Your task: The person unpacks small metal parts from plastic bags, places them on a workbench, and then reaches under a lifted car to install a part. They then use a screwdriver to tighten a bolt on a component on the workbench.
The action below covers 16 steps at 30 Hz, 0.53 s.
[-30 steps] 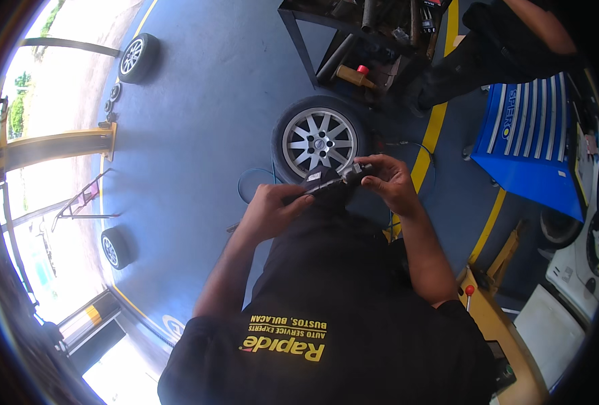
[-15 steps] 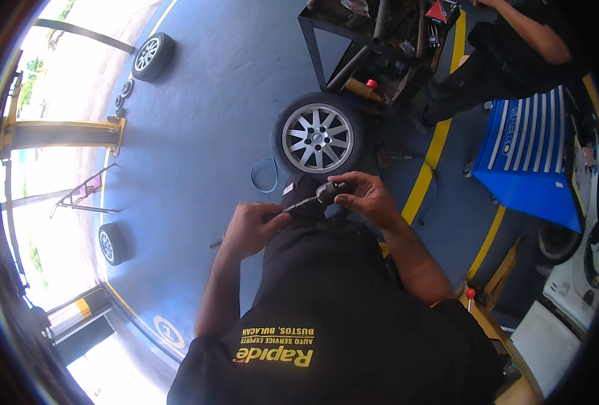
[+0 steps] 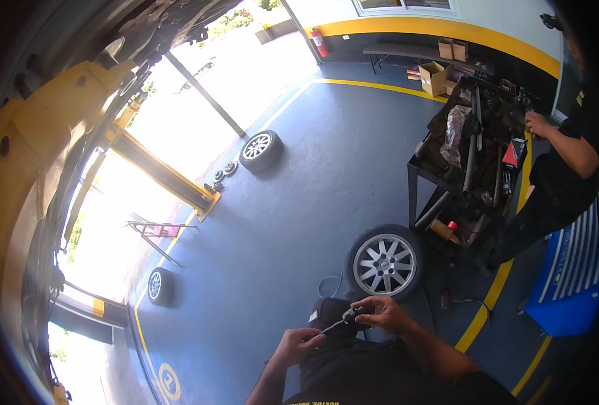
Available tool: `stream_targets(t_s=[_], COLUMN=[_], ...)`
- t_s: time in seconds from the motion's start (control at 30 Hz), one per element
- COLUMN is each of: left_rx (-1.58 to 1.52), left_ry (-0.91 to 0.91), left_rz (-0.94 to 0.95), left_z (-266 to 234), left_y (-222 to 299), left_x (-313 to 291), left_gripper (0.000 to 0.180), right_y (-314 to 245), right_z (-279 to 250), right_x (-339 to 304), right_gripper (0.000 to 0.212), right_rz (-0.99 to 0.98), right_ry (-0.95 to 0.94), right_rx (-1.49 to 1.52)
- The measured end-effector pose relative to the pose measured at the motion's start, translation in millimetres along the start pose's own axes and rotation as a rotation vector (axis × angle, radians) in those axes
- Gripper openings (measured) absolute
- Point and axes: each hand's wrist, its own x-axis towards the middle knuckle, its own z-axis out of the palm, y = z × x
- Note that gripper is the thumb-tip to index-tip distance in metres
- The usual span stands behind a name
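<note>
Close to my lap, my left hand [image 3: 296,346] is closed around a thin metal rod [image 3: 333,327] that slants up to the right. The rod's upper end meets a small dark part [image 3: 353,314], pinched between the thumb and fingers of my right hand [image 3: 387,316]. Whether the rod goes into the part or only touches it, I cannot tell. The part's exact kind is too small to make out. Just beyond my hands, a wheel with a silver multi-spoke rim [image 3: 375,278] lies flat on the blue floor.
A dark metal workbench [image 3: 421,177] with tools and parts stands ahead right; a co-worker [image 3: 549,182] is beside it. Blue tool cabinet [image 3: 569,283] at right. Other wheels [image 3: 261,150] lie along the left side, by a yellow lift post [image 3: 171,172]. A raised vehicle's underside [image 3: 130,34] hangs upper left.
My view has tilted up and swung left, bringing in the far wall and the raised vehicle. Both hands still hold the rod and the dark part together.
</note>
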Motion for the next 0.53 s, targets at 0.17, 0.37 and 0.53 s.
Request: stream_targets(t_s=[0.17,0.37,0.53], left_rx=[-0.147,-0.264,-0.29], left_ry=[0.054,0.049,0.031], left_rz=[0.021,0.117,0.164], left_z=[-19,-66,-151], left_y=[-4,42,118], left_x=[40,148,246], left_gripper=[0.034,0.034,0.035], right_y=[-14,-82,-178], right_z=[-11,-46,-56], right_x=[54,143,256], right_gripper=[0.042,0.038,0.039], right_rz=[-0.108,-0.119,-0.137], right_ry=[0.015,0.127,0.167], right_rx=[-0.061,-0.121,-0.028])
